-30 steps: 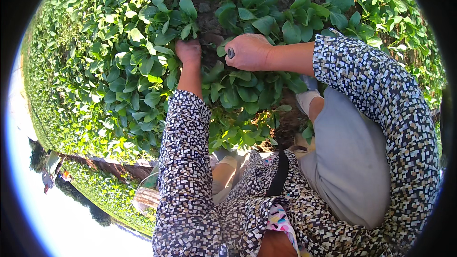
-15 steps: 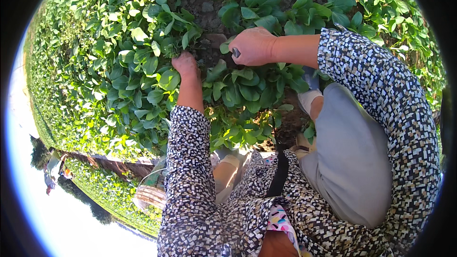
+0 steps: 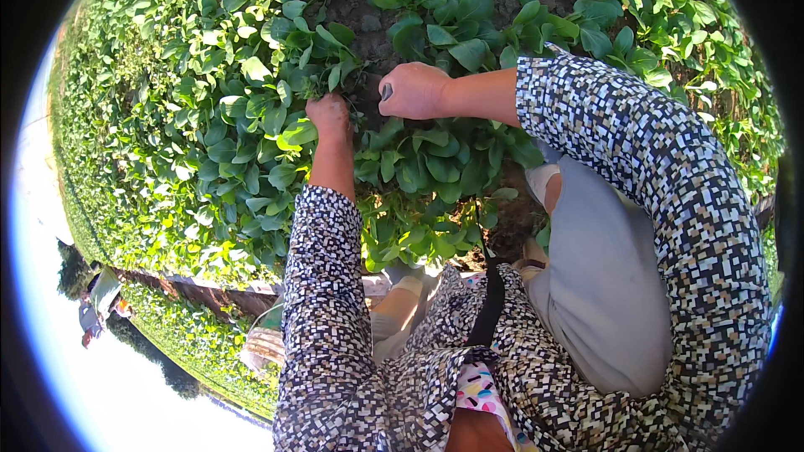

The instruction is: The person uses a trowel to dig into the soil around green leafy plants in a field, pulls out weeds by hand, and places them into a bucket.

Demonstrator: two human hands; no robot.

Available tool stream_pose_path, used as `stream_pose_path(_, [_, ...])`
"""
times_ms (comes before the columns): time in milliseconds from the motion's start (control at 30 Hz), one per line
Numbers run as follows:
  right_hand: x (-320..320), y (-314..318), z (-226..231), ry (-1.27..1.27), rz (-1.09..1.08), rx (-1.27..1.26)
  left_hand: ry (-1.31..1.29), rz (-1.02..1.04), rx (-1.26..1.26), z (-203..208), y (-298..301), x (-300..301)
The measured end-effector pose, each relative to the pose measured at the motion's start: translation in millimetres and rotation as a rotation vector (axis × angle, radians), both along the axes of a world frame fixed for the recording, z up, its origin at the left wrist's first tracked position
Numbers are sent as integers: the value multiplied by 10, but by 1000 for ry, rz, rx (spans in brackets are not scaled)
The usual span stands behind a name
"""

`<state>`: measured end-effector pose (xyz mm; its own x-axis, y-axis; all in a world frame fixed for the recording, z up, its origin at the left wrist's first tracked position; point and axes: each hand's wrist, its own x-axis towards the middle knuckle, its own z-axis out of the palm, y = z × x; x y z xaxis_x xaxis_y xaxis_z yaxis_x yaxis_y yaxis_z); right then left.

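My left hand (image 3: 331,115) is closed low among the greens, its fingertips partly hidden. A tuft of leafy stems (image 3: 311,88) rises right at its fingers, and it seems to grip them. Just to its right, my right hand (image 3: 416,90) makes a fist around a tool handle (image 3: 386,92). Only the handle's grey end shows; the working end is hidden. Broad-leaved green vegetable plants (image 3: 427,155) grow below my right hand, and more of them (image 3: 465,21) stand beyond it. Dark bare soil (image 3: 368,21) lies beyond the two hands.
Dense leafy plants (image 3: 167,142) spread over the left side. My bent knee in grey trousers (image 3: 599,276) is at the right. A pale ribbed container (image 3: 265,345) sits at the lower left, near a low bed edge (image 3: 188,285). A dark strap (image 3: 487,310) hangs from my front.
My right hand has moved left with the tool handle, closer to my left hand. A reddish-brown flat piece seen beyond the hands before is now hidden. The left hand has barely moved.
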<state>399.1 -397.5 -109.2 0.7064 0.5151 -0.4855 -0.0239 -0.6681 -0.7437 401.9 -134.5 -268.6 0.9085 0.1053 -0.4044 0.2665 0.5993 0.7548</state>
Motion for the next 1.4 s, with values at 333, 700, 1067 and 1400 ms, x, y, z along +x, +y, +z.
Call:
stream_pose_path(333, [-262, -620, -29, -58, 1, 14, 135, -135, -133, 1583, -88, -140])
stream_pose_path(700, [-512, -920, 44, 49, -15, -43, -231, -772, 1213, 1105, -1014, -114])
stream_pose_path(1067, [-537, -921, 64, 102, -91, 10, 38, -802, 1048, 975, -687, -5])
stream_pose_path(1400, [-441, -658, 59, -54, -6, 19, 133, -1409, 2138, 1359, -536, 405])
